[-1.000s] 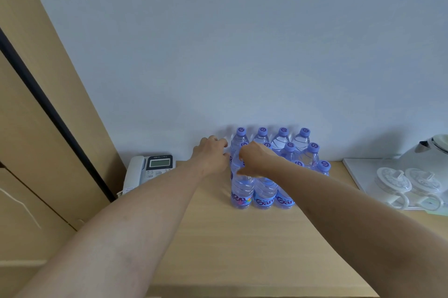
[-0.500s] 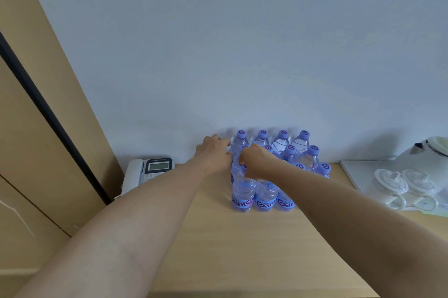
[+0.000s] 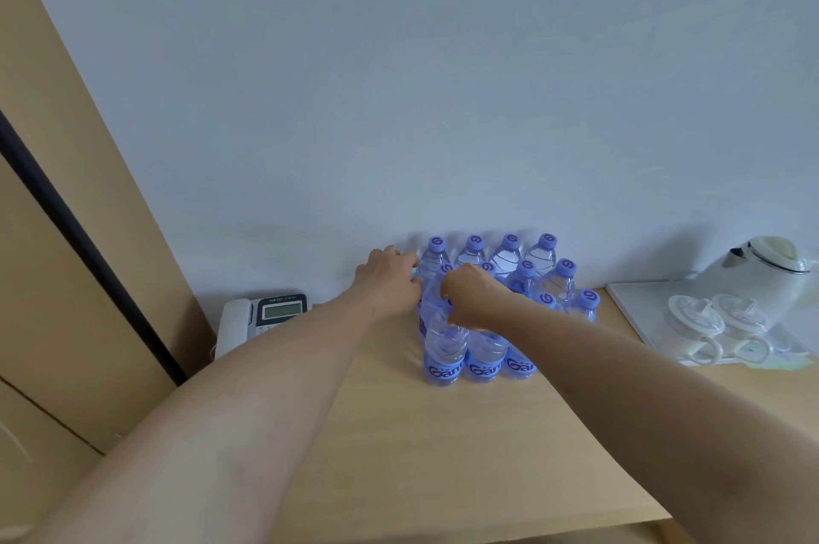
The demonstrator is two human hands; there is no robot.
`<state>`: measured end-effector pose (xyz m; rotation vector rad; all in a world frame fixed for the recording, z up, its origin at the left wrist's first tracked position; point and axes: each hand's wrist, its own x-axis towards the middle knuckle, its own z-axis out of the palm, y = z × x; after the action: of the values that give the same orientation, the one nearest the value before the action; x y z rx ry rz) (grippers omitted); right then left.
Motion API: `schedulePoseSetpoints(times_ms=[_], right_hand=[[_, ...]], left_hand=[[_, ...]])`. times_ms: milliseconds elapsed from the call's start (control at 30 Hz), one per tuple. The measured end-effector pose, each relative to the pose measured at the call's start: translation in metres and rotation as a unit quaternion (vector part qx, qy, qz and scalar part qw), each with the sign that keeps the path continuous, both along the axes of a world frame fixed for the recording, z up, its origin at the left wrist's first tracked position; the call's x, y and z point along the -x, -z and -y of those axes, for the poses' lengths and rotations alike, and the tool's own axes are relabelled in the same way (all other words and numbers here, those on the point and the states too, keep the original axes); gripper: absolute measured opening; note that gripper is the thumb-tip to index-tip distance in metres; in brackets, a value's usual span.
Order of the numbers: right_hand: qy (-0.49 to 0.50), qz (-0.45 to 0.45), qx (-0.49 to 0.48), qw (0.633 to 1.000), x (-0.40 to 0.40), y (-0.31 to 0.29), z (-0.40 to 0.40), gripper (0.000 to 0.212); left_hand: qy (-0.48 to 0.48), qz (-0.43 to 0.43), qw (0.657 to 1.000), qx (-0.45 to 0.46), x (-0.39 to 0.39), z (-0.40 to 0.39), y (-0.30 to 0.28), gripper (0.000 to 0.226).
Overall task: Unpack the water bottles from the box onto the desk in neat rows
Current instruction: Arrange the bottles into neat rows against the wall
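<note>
Clear plastic water bottles (image 3: 509, 308) with purple screw caps and blue labels stood upright in tight rows on light wood-grain bench (image 3: 443, 455), back row touching pale matte wall (image 3: 399, 78). Left hand (image 3: 390, 282) reached in at left edge of block, fingers (image 3: 405, 262) curled against back-left bottle; real grip or mere touch impossible to tell. Right hand (image 3: 469, 297) sat over front-left bottles, fingers curled down around a neck hidden under palm, seemingly gripping it. Three ribbed front bottles showed label text. Grey corded desk phone (image 3: 261, 317) with small screen lay left of bottles, well apart. White flat tray (image 3: 642, 322) at right carried rounded glossy white kettle (image 3: 771, 282) and two white lidded cups (image 3: 718, 320) with ring handles. Tan panel with dark vertical strip (image 3: 79, 251) ran along left.
</note>
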<state>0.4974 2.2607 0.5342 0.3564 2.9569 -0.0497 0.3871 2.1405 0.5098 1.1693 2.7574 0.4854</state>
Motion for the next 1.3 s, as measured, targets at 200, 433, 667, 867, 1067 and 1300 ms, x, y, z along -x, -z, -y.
schedulePoseSetpoints(times_ms=[200,433,667,867,1067,1300], right_hand=[[0.027,0.005,0.016,1.0,0.003,0.002,-0.001,0.02],[0.079,-0.063,0.059,0.993,0.023,-0.004,-0.021,0.027],[0.084,-0.048,0.06,0.994,0.045,0.002,-0.032,0.036],[0.068,-0.055,0.042,0.995,0.058,0.007,-0.038,0.033],[0.025,-0.014,0.047,0.998,0.065,0.001,-0.046,0.021],[-0.015,0.003,0.046,0.999,0.071,0.0,-0.049,0.015]], left_hand=[[0.018,-0.011,1.0,0.012,0.002,0.002,0.005,0.038],[0.005,-0.005,1.0,0.016,0.008,-0.006,0.001,0.041],[-0.034,-0.002,0.999,0.02,0.019,-0.008,-0.002,0.044],[-0.053,-0.005,0.998,0.036,0.025,-0.011,0.003,0.043],[-0.061,0.0,0.997,0.049,0.027,-0.018,0.007,0.043],[-0.061,0.008,0.997,0.04,0.028,-0.023,0.011,0.044]])
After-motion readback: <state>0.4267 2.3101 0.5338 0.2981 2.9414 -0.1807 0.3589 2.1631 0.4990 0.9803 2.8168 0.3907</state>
